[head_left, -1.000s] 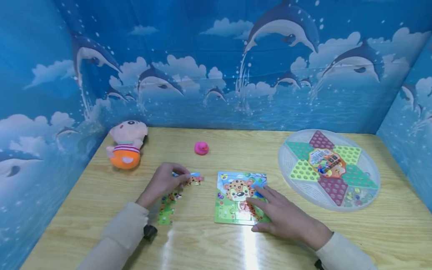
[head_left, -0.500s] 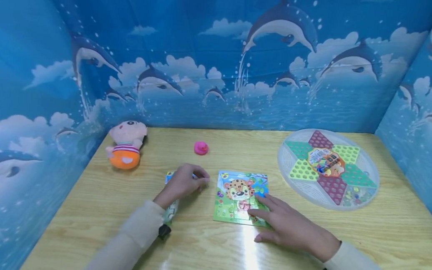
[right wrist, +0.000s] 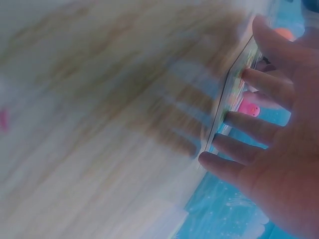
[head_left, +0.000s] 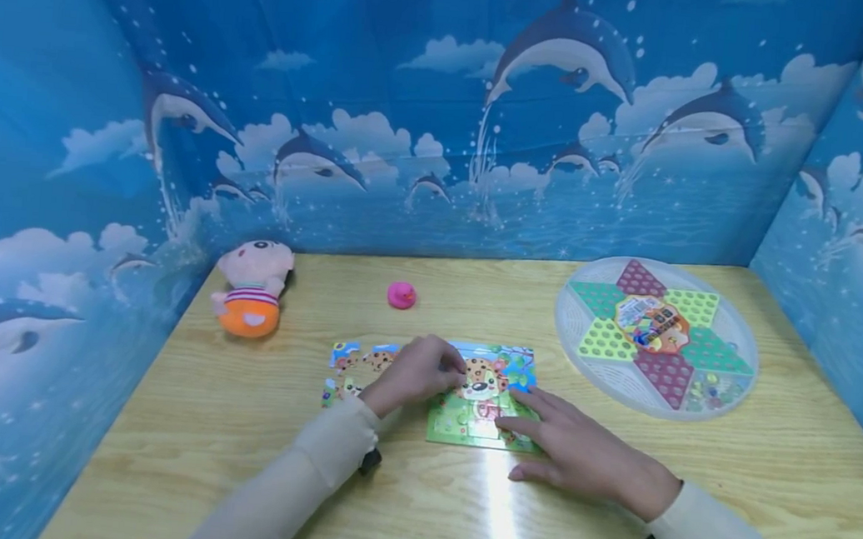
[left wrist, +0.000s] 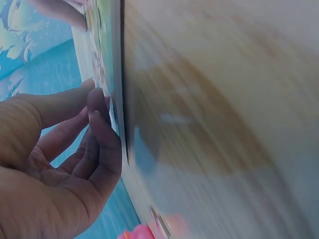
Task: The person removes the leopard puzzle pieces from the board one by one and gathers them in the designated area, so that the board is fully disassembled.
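A square jigsaw puzzle board [head_left: 446,429] with a spotted cub picture lies flat on the table. My left hand [head_left: 418,373] is over its upper left part in the head view. In the left wrist view, the thumb and forefinger of my left hand [left wrist: 75,164] meet at the board's surface; whether a piece is between them cannot be seen. My right hand [head_left: 584,447] rests with spread fingers on the board's right side, as the right hand [right wrist: 271,149] also shows in the right wrist view. Left of the board lie joined jigsaw pieces [head_left: 349,372], partly hidden by my left arm.
A pink rubber duck [head_left: 402,295] stands behind the pieces. A plush toy [head_left: 252,294] in orange shorts lies at the back left. A round Chinese checkers board [head_left: 637,338] with marbles sits at the right. A blue dolphin curtain [head_left: 415,76] encloses the table.
My left hand has moved right, from the loose pieces to the puzzle board, uncovering more of those pieces. The right hand has shifted slightly down and right, then stayed still.
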### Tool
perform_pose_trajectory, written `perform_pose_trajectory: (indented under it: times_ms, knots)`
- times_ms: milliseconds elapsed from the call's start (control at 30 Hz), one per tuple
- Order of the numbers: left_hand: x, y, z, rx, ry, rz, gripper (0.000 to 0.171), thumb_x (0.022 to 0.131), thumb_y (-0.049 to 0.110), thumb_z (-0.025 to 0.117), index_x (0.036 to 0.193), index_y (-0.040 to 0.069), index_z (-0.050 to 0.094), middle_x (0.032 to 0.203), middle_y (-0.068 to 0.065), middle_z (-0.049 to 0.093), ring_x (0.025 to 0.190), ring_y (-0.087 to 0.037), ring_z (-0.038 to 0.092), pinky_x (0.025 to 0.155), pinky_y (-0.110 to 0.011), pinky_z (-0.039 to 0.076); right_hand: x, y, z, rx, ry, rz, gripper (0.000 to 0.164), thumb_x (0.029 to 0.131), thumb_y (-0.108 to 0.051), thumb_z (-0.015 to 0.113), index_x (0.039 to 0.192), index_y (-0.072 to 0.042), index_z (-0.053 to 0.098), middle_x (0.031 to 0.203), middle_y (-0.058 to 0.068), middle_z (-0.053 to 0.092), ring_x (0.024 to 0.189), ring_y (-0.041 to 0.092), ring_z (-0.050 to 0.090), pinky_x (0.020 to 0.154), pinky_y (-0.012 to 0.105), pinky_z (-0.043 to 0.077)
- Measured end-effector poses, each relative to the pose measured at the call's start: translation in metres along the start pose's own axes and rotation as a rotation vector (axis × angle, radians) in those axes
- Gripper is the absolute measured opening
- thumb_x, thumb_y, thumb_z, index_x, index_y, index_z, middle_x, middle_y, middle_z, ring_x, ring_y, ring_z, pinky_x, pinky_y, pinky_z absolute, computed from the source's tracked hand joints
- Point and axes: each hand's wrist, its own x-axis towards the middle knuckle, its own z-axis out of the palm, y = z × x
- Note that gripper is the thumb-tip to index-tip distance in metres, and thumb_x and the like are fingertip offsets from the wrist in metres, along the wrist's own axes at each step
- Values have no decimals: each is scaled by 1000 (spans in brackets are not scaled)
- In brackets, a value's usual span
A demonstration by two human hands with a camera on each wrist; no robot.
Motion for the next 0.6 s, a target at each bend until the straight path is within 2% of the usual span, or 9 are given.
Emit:
perform_pose_trajectory:
  times_ms: [167,600]
  knots:
    - [5,7,6,8,-18,-26,8,87,11,79,95,11,78,83,4,71,69,-9,61,64,-24,53,0,0,0,8,-1,1,58,91,-44,73,139,-14,61,154,27,39,140,49,38,110,62,36]
    - [8,13,9,12,-14,-76,6,86,12,80,92,13,77,77,7,67,66,-12,61,62,-26,52,0,2,2,27,-9,1,57,92,-42,73,140,-14,60,155,26,38,141,48,36,109,62,37]
